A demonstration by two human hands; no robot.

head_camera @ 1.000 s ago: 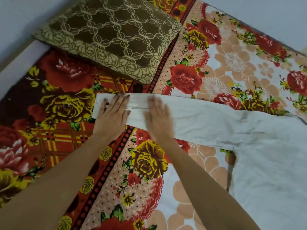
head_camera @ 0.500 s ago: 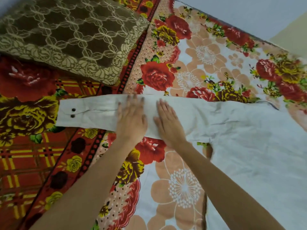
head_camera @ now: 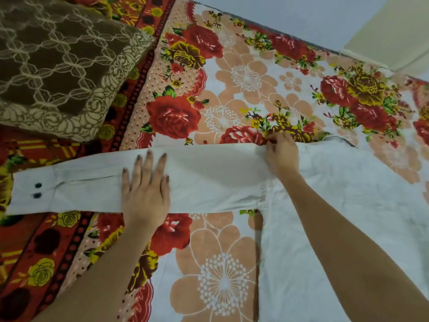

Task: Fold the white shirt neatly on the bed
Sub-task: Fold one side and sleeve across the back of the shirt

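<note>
White shirt (head_camera: 348, 217) lies flat on the bed (head_camera: 220, 275), body at right; one sleeve (head_camera: 209, 180) stretched leftward, its cuff (head_camera: 30, 189) with two dark buttons near the frame's left edge; left hand (head_camera: 145, 189) flat on the sleeve, fingers straight and spread; right hand (head_camera: 282, 154) pinches the sleeve's far edge near the shoulder; brown pillow (head_camera: 58, 66) well apart at upper left; bare bed shows along both long edges of the sleeve.

The light is soft, even and rather dim. The right hand (head_camera: 282, 156) casts a faint shadow on the white shirt (head_camera: 348, 205). The pillow (head_camera: 58, 66) at 10 o'clock looks slightly blurred, and the wide lens bends the picture edges.
</note>
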